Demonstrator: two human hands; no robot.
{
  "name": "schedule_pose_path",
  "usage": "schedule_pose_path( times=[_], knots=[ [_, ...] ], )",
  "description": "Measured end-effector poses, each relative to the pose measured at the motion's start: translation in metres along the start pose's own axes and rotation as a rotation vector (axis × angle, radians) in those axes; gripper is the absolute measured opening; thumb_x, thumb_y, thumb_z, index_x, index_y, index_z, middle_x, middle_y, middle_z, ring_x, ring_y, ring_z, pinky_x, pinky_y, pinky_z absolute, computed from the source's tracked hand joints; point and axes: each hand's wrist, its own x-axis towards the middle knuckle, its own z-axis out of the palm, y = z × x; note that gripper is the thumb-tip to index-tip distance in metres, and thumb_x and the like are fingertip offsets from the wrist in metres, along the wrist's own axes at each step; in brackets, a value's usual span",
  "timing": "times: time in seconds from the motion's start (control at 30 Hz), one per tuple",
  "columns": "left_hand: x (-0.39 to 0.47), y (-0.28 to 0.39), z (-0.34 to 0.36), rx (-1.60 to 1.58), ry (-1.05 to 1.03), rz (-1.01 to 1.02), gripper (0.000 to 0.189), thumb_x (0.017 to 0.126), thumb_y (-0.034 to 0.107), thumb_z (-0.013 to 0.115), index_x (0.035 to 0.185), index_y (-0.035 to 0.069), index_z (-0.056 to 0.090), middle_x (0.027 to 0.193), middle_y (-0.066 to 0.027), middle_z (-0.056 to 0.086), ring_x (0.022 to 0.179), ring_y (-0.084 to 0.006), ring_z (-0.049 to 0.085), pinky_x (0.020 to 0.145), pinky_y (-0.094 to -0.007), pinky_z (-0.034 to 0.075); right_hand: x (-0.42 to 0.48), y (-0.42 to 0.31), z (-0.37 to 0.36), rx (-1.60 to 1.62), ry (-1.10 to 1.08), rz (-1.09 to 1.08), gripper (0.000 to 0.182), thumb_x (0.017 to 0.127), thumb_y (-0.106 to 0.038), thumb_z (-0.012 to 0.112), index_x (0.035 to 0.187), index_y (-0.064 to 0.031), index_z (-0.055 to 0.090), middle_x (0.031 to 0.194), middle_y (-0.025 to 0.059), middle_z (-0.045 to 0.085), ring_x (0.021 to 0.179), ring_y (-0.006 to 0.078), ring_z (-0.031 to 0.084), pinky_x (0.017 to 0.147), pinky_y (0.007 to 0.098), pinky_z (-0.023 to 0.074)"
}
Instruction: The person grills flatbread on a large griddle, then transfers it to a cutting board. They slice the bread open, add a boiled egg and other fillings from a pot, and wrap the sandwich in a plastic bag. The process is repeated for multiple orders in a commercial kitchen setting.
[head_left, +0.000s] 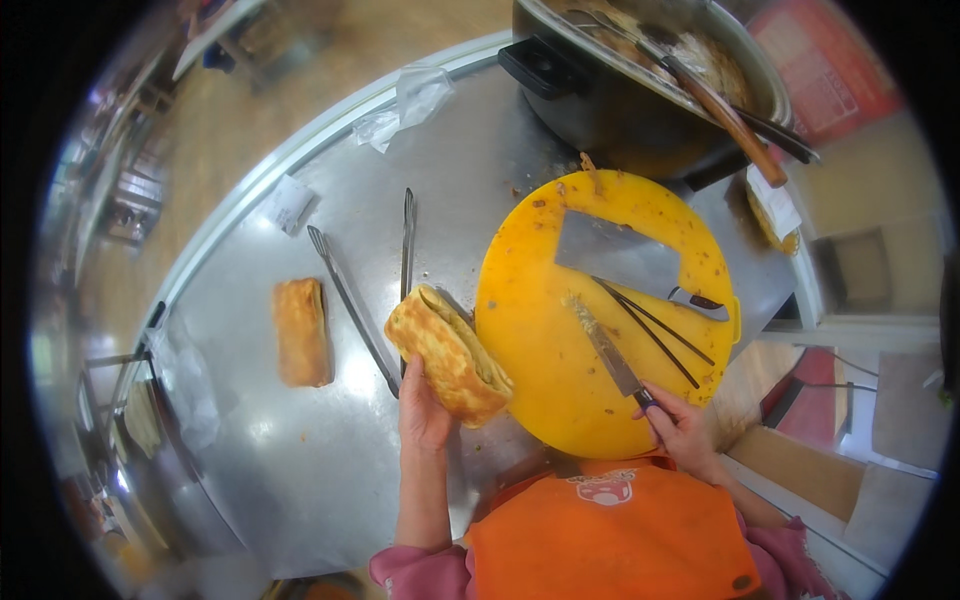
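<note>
My left hand (426, 411) grips a browned, folded flatbread (442, 352) whose slit long side faces up and to the right. Its right end reaches the edge of the round yellow cutting board (547, 375). Over the lower part of the board, my right hand (679, 431) holds a knife (609, 355) by its dark handle. Crumbs or filling cling to the blade, which points up and to the left. Behind the knife lie a pair of dark chopsticks (654, 330) and a broad cleaver (619, 251), both on the board.
A second browned flatbread (300, 332) rests on the metal table (300, 480). Metal tongs (352, 307) lie spread between the two breads. A large pot (622, 120) with a wooden-handled utensil (724, 120) stands behind the board. Plastic bags (424, 94) sit along the far edge.
</note>
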Motion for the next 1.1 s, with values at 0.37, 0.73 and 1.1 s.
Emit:
schedule_pose_path(
  times=[0.37,0.73,1.1],
  knots=[
    [0.027,0.035,0.014,0.357,0.078,-0.097,0.04,0.089,0.023,0.053,0.123,0.004,0.043,0.119,-0.0087,0.052,0.108,-0.0218,0.051,0.092,-0.0372,0.042,0.033,-0.01,0.057,0.325,-0.112,0.065,0.037,0.09,-0.01,0.049,0.127,-0.0086,0.048,0.083,-0.0031,0.061,0.053,0.0023,0.041,0.05,0.017,0.0367],
    [0.03,0.034,0.018,0.367,0.089,-0.105,0.039,0.09,0.024,0.053,0.122,0.004,0.045,0.117,-0.0095,0.053,0.106,-0.0213,0.053,0.091,-0.0353,0.043,0.047,-0.037,0.059,0.449,-0.345,0.228,0.036,0.091,-0.007,0.043,0.127,-0.0037,0.046,0.089,0.0048,0.061,0.057,0.0044,0.045,0.048,0.0175,0.0381],
    [-0.001,-0.001,0.027,0.042,-0.134,-0.004,0.046,0.088,0.028,0.054,0.127,0.008,0.042,0.124,-0.0066,0.05,0.113,-0.0211,0.048,0.098,-0.0371,0.037,0.02,-0.055,0.024,-0.162,-0.24,-0.502,0.036,0.082,-0.001,0.053,0.118,-0.001,0.052,0.09,0.0091,0.063,0.071,0.0145,0.058,0.06,0.0243,0.0459]
  ],
)
